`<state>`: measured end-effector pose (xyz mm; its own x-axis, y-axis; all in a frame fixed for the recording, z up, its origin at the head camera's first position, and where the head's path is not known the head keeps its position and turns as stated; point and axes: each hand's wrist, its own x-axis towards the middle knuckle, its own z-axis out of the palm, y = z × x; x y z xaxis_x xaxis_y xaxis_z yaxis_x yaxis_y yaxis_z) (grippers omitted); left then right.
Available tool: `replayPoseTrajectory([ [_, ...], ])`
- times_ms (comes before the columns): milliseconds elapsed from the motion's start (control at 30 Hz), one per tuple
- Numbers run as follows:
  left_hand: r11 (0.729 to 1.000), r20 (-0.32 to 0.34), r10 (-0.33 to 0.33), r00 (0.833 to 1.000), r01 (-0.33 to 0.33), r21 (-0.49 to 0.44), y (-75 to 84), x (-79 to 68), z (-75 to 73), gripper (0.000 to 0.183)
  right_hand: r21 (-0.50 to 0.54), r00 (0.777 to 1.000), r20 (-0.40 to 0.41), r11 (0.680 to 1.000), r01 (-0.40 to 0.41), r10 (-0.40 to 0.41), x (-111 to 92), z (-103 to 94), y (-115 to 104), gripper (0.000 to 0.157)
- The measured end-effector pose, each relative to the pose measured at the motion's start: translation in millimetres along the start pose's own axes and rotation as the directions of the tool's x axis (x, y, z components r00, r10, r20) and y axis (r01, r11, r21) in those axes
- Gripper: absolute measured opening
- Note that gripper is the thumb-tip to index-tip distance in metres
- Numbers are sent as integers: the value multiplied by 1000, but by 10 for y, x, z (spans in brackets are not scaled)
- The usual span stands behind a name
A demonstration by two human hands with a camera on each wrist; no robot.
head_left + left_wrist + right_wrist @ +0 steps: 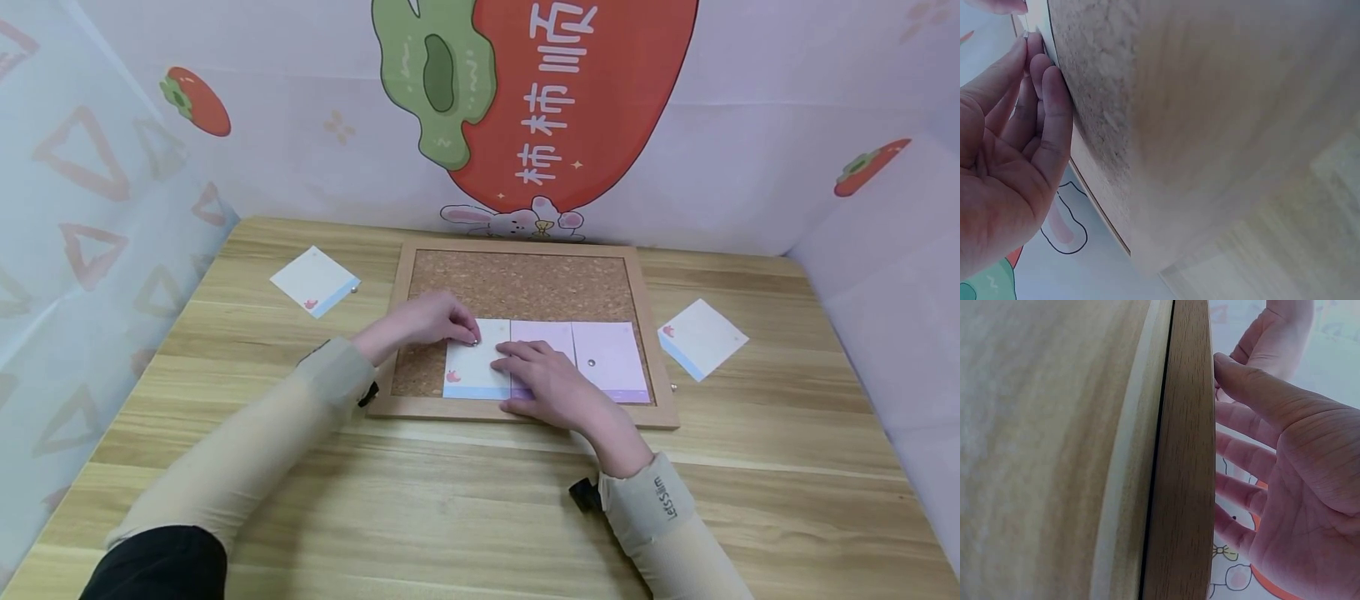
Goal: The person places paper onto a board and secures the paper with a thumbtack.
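Thumb and forefinger of my left hand [438, 318] pinch a small silver thumbtack [475, 342] at the upper part of a white note with a blue bottom band [476, 371]. That note lies on the framed cork board [525, 279], left of two pinkish-purple notes. My right hand [551, 383] rests with spread, straight fingers across the white note and the middle purple note [543, 330], covering much of the latter. On the rightmost purple note [618, 358] sits a silver tack [592, 362]. In the left wrist view the pinching fingertips [1025, 47] press close to the board.
A loose white note [307, 279] lies left of the board with a tack [355, 290] beside it. Another white note [702, 340] lies to the right, with a tack [673, 387] near the wooden frame [450, 407]. Printed cloth [300, 125] hangs behind the table.
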<state>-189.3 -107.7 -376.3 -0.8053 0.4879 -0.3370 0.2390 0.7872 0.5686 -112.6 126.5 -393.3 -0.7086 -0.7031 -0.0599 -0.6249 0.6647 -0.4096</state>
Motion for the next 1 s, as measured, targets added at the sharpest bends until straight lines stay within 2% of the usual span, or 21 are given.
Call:
replayPoseTrajectory([
  [367, 999, 63, -48, 997, 49, -16, 23, 78, -45, 12, 3, 1000, -5, 1000, -3, 3, -2, 2, 1, 54],
  [1000, 994, 34, -95, 995, 93, 62, 56, 116, -28, 13, -7, 1000, -17, 1000, 5, -5, 6, 18, 7, 53],
])
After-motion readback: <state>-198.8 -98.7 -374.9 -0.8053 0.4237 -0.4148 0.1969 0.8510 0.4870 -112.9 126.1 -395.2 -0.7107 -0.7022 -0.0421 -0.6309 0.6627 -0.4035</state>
